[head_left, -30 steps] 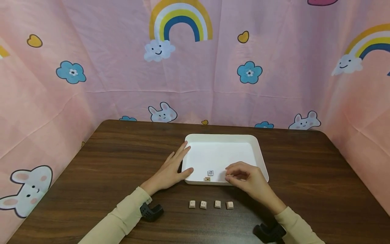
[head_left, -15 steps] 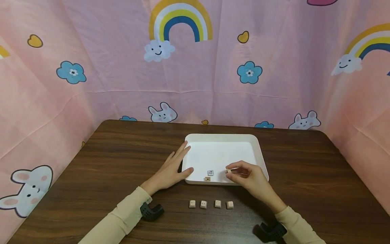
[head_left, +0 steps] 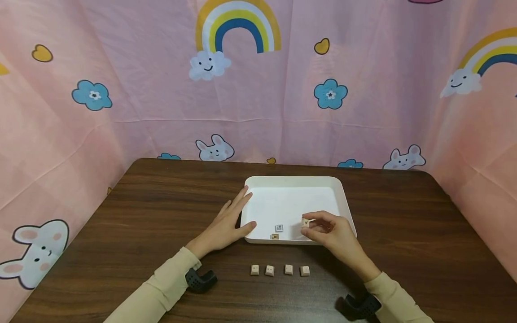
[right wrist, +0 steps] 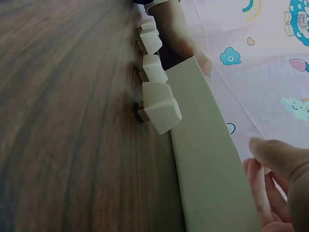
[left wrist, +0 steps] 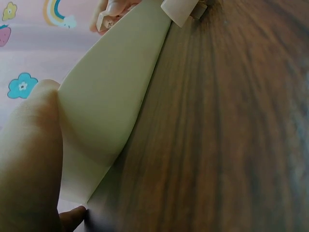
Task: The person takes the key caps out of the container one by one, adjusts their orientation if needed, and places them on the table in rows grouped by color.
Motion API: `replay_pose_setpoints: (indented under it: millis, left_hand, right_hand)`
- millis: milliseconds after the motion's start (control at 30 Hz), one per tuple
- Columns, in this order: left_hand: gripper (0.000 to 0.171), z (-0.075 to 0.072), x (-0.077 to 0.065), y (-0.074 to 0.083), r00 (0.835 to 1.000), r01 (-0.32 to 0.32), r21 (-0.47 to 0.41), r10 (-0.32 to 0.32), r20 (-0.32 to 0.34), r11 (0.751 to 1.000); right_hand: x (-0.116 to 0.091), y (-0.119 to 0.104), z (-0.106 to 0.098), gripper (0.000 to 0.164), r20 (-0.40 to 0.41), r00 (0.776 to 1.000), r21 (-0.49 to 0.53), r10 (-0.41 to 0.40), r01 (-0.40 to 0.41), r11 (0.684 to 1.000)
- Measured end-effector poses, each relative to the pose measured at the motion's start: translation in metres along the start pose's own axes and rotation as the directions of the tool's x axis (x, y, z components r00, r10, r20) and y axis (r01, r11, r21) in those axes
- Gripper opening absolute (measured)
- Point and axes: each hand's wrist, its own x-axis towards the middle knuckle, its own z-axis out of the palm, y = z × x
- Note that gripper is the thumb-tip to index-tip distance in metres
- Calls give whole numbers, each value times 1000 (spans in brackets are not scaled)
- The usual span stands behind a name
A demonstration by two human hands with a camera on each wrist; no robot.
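A white tray [head_left: 295, 197] lies on the table. My left hand [head_left: 222, 229] rests at its left end, fingers and thumb spread over the rim. Above the tray's front right part, my right hand [head_left: 333, 231] pinches a small cream keycap [head_left: 305, 222] between thumb and fingertips, its marked side partly showing. Two small pieces lie in the tray near the front wall: a grey-white one [head_left: 279, 228] and a tan one [head_left: 275, 236]. In front of the tray, several cream keycaps stand in a row, the rightmost keycap [head_left: 304, 271] also large in the right wrist view.
The dark wood-grain table [head_left: 181, 188] reaches back to a pink patterned curtain [head_left: 258, 103], which also hangs at both sides. A black band device [head_left: 200, 281] sits on the left wrist, and another band device [head_left: 359, 307] on the right.
The right thumb and fingers turn the keycap so more of it shows, and the right hand lifts slightly. The left hand, tray and row of keycaps stay in place.
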Motion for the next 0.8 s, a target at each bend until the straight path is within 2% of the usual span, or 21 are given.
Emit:
replay_pose_setpoints:
  millis: [200,400,800]
  left_hand:
    - [81,0,0,0,1000,1,0,-1,0,1000]
    - [82,0,-1,-1,1000,0,2,0,-2,1000]
    - [82,0,0,-1,1000,-1,-1,1,-2,1000]
  right_hand:
    - [0,2,-2,33,23,997,24,-74,74,997]
    - [0,4,-2,36,45,994,49,-102,99,994]
    - [0,2,0,32,41,996,26,-76,75,997]
